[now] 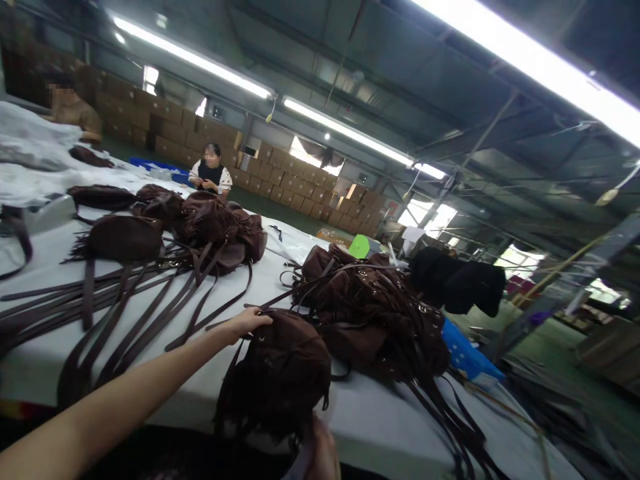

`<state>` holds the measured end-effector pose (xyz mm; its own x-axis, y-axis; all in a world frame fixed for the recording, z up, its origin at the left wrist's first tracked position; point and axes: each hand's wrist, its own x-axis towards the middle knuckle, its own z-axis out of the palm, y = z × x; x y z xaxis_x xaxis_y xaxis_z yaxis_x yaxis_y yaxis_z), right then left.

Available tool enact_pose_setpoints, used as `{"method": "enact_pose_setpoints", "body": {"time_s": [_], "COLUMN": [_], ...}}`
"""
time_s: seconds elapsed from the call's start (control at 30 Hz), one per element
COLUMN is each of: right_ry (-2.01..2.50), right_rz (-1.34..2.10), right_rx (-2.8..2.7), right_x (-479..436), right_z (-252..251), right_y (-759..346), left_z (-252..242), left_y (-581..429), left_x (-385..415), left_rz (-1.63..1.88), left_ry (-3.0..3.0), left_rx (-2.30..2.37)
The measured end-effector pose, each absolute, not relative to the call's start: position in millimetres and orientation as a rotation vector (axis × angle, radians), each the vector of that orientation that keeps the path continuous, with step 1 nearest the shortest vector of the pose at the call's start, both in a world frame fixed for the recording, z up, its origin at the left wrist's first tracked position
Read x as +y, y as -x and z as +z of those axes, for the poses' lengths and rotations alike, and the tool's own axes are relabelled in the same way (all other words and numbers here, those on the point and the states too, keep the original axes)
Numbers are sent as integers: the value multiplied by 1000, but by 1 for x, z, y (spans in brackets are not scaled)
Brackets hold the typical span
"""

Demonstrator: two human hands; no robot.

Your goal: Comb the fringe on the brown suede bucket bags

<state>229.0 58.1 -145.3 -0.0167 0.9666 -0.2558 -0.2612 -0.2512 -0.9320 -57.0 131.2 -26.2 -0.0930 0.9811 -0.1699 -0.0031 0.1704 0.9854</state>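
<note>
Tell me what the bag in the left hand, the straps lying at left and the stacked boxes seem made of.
Held bag: perhaps suede or similar fabric, judging by its matte, softly creased surface. Straps: possibly leather or imitation; flat, smooth-looking bands. Boxes: likely cardboard; plain brown, flat-sided, dull.

Bare left forearm (pixel 140 393), bare fingers (pixel 257 319)

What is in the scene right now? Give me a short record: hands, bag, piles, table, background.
left hand: gripping the top of a dark brown bag
right hand: near the bag's lower end; blurred, grip unclear
bag position: at the near edge of the white table
left pile: brown bags, long straps spread out
right pile: more brown bags
background: stacked cartons, two co-workers
</note>
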Motion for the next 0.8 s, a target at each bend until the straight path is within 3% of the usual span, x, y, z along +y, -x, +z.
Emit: {"method": "enact_pose_setpoints", "body": {"time_s": [0.17,0.27,0.4,0.53,0.6,0.67,0.8], "right_ry": [1443,1483,1352,1135,1089,1086,1164], "right_rz": [1206,893,761,481,362,291,259], "right_rx": [-767,-932,-1431,-1833,-1915,-1972,-2142], "right_x": [60,64,77,83,79,73,57], "right_z": [-170,-145,-96,-81,-88,-97,-92], "right_y": [-263,-271,-232,-184,-180,-190,-239], "left_z": [-69,-94,-109,-95,-84,-69,-20], "left_y": [65,72,68,58,55,56,66], "left_x": [132,120,100,90,87,84,74], "left_rz": [1361,1489,1259,1316,1179,1045,1108], "left_ry": [-1106,-1100,-1008,-997,-806,-649,-808], "left_rx": [1542,1716,1645,1295,1050,867,802]}}
